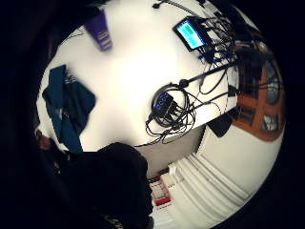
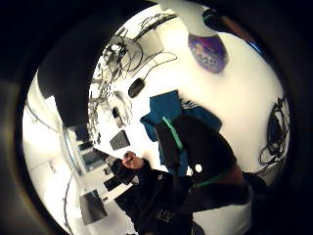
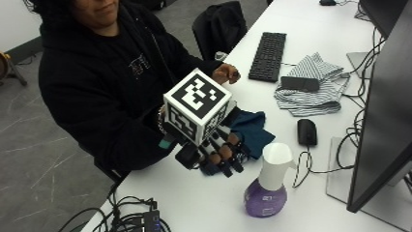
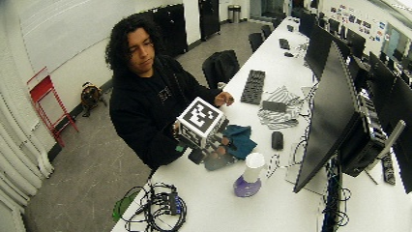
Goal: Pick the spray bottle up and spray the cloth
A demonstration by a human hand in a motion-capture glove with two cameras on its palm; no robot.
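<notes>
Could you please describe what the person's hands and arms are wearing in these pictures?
The right hand wears a black glove with open fingertips and a teal band at the wrist. The other hand is bare. Both arms are covered by the long sleeves of a black hooded sweatshirt.

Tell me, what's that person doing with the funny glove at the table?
A person sits at a white table and holds the gloved right hand in the air above it, fingers relaxed, holding nothing. Just beside the hand stands a purple spray bottle with a white top, not yet picked up. A teal cloth lies on the table behind the hand. The bare left hand rests near a black keyboard.
</notes>
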